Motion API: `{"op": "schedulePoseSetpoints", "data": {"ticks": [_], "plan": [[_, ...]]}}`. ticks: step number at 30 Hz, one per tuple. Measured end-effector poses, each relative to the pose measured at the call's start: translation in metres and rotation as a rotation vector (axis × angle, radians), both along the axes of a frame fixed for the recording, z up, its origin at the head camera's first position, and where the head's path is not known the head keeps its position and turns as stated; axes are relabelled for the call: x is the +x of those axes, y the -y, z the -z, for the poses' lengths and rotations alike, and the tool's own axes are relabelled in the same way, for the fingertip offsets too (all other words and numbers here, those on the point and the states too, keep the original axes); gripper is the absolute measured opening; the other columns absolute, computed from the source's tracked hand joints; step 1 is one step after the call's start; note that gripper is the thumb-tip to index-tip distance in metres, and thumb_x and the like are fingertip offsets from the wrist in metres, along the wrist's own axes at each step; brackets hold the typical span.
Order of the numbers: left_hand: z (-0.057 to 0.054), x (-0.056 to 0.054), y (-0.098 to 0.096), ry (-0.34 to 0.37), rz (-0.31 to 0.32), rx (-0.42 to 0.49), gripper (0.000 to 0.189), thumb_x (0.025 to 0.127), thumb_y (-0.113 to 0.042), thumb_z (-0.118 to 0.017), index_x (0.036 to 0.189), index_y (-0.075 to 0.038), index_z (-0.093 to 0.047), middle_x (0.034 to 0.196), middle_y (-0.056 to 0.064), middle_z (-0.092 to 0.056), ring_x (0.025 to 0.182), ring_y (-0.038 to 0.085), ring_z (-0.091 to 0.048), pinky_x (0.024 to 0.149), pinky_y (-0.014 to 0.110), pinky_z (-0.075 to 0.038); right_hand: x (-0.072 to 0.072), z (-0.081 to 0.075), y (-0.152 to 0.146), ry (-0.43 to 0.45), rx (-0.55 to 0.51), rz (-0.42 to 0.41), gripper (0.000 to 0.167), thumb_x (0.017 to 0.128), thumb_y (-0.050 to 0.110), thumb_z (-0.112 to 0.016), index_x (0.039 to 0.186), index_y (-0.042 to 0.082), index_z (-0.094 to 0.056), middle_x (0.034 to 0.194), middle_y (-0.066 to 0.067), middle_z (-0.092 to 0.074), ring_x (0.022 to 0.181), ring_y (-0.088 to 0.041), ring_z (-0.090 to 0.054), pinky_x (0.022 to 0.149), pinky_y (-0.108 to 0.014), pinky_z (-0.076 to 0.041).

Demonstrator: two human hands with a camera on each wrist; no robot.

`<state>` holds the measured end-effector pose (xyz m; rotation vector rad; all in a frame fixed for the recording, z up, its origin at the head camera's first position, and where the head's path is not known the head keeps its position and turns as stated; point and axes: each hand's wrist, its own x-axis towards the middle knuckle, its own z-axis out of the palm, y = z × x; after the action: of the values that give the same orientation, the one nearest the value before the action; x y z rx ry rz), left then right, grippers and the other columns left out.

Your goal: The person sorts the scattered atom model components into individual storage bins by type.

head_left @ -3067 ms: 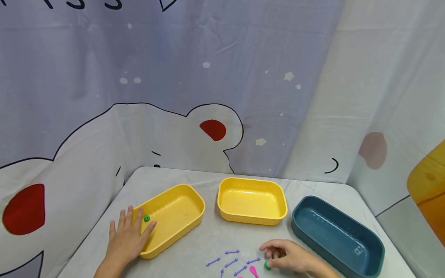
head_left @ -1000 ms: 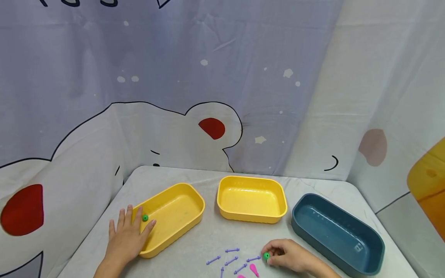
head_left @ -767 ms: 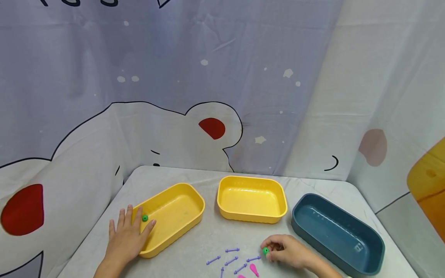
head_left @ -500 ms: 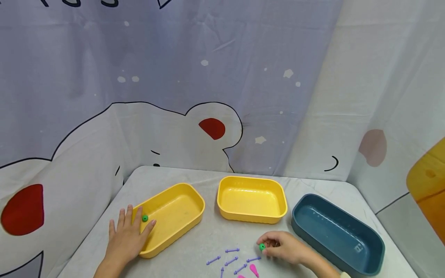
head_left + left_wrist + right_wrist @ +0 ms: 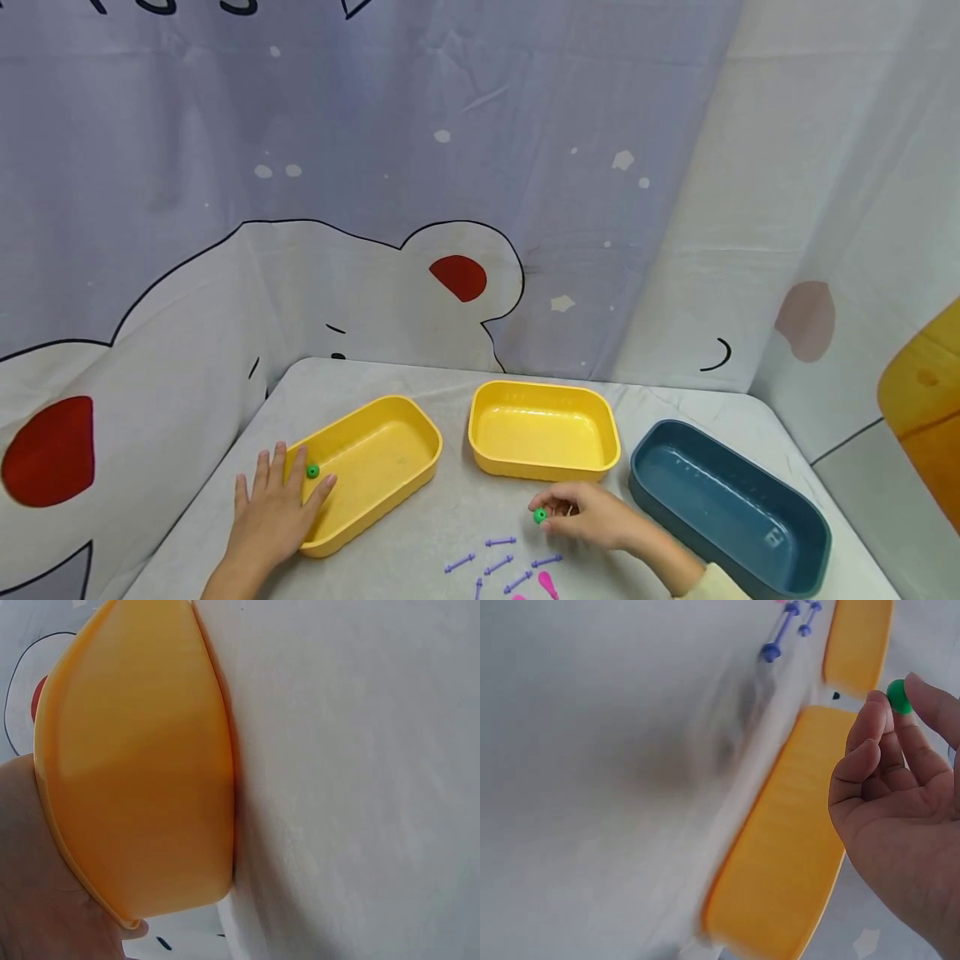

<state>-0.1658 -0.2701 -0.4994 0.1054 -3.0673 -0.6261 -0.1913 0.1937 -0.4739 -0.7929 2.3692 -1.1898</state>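
The right hand (image 5: 588,517) pinches a green bead (image 5: 540,517), thumb to fingertip, at six o'clock from the middle yellow tray (image 5: 543,433) in the head view. The bead looks light, hard and apt to roll; its widest part suits a pinch. The left hand (image 5: 272,515), fingers spread, rests at eight o'clock on the left yellow tray (image 5: 382,467).

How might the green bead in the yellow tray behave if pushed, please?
The green bead looks round, so it would probably roll. The yellow tray is high-sided, so likely to contain it. Being small, the bead is probably light.
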Motion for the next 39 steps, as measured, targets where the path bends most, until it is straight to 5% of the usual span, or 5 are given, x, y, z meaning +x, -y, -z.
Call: {"op": "schedulePoseSetpoints", "data": {"ticks": [10,18,26,39], "plan": [[-0.002,-0.001,0.000,0.016,0.002,0.000,0.095,0.100,-0.071,-0.032,0.158,0.004,-0.021,0.161,0.038,-0.002,0.147,0.058,0.003,0.110,0.075,0.012,-0.008,-0.010,0.027,-0.022,-0.010,-0.008,0.023,0.096,0.021,-0.071,0.114,0.007,-0.073,0.090,0.007,-0.065,0.080,-0.005,-0.055,0.073,-0.020,-0.047],[0.001,-0.001,0.000,0.004,0.005,-0.005,0.096,0.100,-0.071,-0.031,0.158,0.004,-0.021,0.161,0.038,-0.003,0.147,0.059,0.002,0.110,0.075,0.012,-0.012,-0.018,0.052,-0.016,-0.036,0.004,0.016,0.095,0.023,-0.073,0.110,0.020,-0.075,0.089,0.007,-0.066,0.079,-0.008,-0.056,0.071,-0.022,-0.047],[0.001,-0.001,-0.001,-0.001,-0.001,-0.006,0.095,0.100,-0.071,-0.032,0.158,0.004,-0.022,0.161,0.038,-0.003,0.147,0.059,0.001,0.110,0.076,0.012,-0.023,-0.023,0.073,-0.096,-0.034,-0.001,0.015,0.094,0.022,-0.074,0.109,0.018,-0.075,0.088,0.009,-0.066,0.077,-0.005,-0.056,0.070,-0.021,-0.047],[-0.001,0.001,-0.001,-0.006,0.000,-0.006,0.094,0.101,-0.070,-0.033,0.158,0.004,-0.022,0.161,0.038,-0.004,0.147,0.058,0.002,0.110,0.075,0.011,-0.036,-0.032,0.099,-0.040,-0.057,0.069,0.016,0.094,0.025,-0.074,0.110,0.022,-0.076,0.090,0.006,-0.066,0.084,-0.013,-0.056,0.073,-0.023,-0.046]]}}
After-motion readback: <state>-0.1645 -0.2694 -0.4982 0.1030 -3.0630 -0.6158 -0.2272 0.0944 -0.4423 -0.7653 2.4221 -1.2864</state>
